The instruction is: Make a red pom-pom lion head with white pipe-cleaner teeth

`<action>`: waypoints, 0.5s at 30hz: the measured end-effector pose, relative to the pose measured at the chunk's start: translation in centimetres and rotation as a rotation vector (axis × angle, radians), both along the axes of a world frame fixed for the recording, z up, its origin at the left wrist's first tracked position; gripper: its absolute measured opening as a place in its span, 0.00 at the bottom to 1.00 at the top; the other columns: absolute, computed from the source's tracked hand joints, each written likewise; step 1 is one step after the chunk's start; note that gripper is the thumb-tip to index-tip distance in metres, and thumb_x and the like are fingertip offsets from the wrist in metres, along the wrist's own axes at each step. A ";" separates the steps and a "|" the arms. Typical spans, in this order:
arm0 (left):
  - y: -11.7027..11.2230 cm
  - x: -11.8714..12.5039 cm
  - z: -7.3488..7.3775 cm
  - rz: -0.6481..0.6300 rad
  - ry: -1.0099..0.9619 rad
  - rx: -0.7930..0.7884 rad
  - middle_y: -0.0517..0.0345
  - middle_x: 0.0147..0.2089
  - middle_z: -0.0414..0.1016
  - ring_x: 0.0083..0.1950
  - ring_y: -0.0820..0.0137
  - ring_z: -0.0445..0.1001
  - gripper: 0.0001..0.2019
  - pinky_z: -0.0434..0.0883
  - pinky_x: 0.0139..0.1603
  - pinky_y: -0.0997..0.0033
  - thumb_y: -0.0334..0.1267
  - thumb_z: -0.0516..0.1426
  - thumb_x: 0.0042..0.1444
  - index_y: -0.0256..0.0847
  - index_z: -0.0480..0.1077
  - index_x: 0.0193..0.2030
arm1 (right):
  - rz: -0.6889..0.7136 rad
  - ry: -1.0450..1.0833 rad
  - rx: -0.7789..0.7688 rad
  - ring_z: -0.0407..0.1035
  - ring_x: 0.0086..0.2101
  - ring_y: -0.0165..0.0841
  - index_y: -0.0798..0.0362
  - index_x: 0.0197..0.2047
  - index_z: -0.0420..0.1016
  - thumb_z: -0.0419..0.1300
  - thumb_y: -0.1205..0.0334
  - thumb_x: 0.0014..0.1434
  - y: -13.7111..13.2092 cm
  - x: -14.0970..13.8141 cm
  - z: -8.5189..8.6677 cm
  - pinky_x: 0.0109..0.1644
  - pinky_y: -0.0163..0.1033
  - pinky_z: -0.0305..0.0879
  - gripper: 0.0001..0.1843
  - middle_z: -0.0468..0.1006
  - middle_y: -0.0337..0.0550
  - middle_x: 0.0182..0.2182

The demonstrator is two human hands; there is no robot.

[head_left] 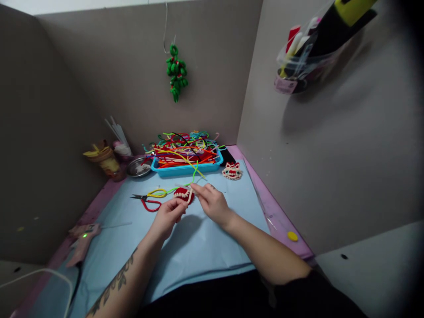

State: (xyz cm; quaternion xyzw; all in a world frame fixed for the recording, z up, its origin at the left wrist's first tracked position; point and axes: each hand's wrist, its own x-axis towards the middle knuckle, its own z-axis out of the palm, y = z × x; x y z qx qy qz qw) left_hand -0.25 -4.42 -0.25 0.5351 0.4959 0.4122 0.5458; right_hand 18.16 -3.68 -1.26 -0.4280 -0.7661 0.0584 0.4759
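Note:
Between my two hands runs a short white pipe cleaner (190, 195). My left hand (170, 215) pinches its lower end, while the fingers of my right hand (212, 201) close on its upper end. Just behind it is a dark red piece with a white scalloped row (181, 193), partly hidden by the strip and my fingers. A bright green pipe cleaner (169, 191) lies beyond my left hand. Scissors with one yellow and one red handle (151, 199) rest to the left, blades pointing left.
A blue tray (185, 170) heaped with colourful pipe cleaners stands at the back. Right of it lies a white-and-red fuzzy ornament (232, 171). A metal bowl (139, 168) is at back left, a pink glue gun (83, 240) at left. Grey partitions (212, 66) enclose the table.

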 end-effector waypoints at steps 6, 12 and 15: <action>0.2 -0.5 0.0 0.041 -0.010 -0.005 0.66 0.19 0.62 0.18 0.80 0.54 0.16 0.51 0.20 0.78 0.50 0.62 0.44 0.38 0.69 0.25 | 0.050 0.083 -0.023 0.70 0.35 0.33 0.48 0.52 0.72 0.51 0.67 0.63 0.1 -0.2 0.3 0.42 0.37 0.70 0.16 0.72 0.44 0.34; 0.3 -0.5 -0.1 0.050 -0.027 -0.009 0.66 0.20 0.63 0.19 0.80 0.54 0.16 0.49 0.20 0.78 0.50 0.62 0.46 0.37 0.69 0.26 | 0.091 0.159 -0.072 0.68 0.39 0.35 0.50 0.47 0.72 0.51 0.69 0.61 0.2 -0.3 0.4 0.45 0.40 0.67 0.14 0.75 0.45 0.36; 0.4 -0.4 -0.3 0.045 -0.022 -0.010 0.66 0.21 0.63 0.19 0.80 0.53 0.16 0.49 0.21 0.78 0.50 0.63 0.45 0.37 0.69 0.27 | 0.134 0.295 -0.196 0.68 0.35 0.33 0.50 0.44 0.73 0.53 0.65 0.61 0.2 -0.5 0.5 0.41 0.38 0.67 0.10 0.75 0.43 0.36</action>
